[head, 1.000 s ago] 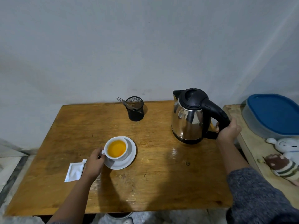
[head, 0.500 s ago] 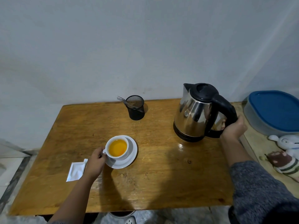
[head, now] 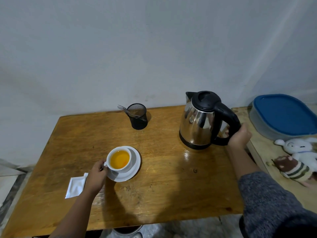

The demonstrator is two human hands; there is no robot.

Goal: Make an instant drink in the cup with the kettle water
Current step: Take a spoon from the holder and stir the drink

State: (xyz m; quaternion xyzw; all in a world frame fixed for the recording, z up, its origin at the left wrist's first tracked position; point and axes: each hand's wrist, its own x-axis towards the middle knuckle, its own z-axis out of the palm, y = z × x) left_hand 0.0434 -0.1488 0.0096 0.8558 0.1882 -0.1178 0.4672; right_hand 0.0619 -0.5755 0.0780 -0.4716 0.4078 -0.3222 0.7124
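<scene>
Left of centre in the frame, a white ceramic cup [head: 120,159] of orange liquid sits on a white round saucer [head: 133,166]; the left hand [head: 97,176] pinches its handle. Right of centre, the right hand [head: 239,137] grips the steel kettle's [head: 199,122] black handle. Behind, a black mesh holder [head: 139,115] contains forks.

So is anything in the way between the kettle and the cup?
No. Only bare table lies between the kettle and the cup. The black mesh pot sits farther back, off that path.
</scene>
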